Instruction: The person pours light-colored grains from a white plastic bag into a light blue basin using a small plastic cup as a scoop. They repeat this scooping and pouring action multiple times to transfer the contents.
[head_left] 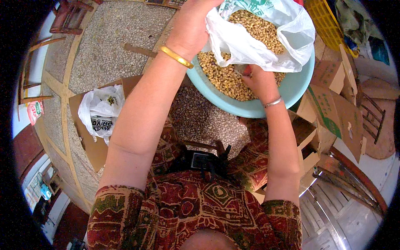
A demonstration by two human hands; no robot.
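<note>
A pale blue basin (233,108) at the upper right holds many small tan, bean-like pieces (221,81). Over its far side sits a white plastic bag (254,54) with green print, its mouth spread and more of the same pieces (260,31) inside. My left hand (189,29), a gold bangle on its wrist, is closed at the bag's left edge; its fingertips are partly hidden. Down in the basin, below the bag's near edge, my right hand (261,83) has its fingers curled among the pieces. Something pale and reddish shows at those fingers, too small to name.
A cardboard piece (89,143) with a white plastic bag (102,110) lies left of my left forearm. Open cardboard boxes (329,104) stand right of the basin, near a yellow crate (325,21). A wooden chair (71,18) is at the far left.
</note>
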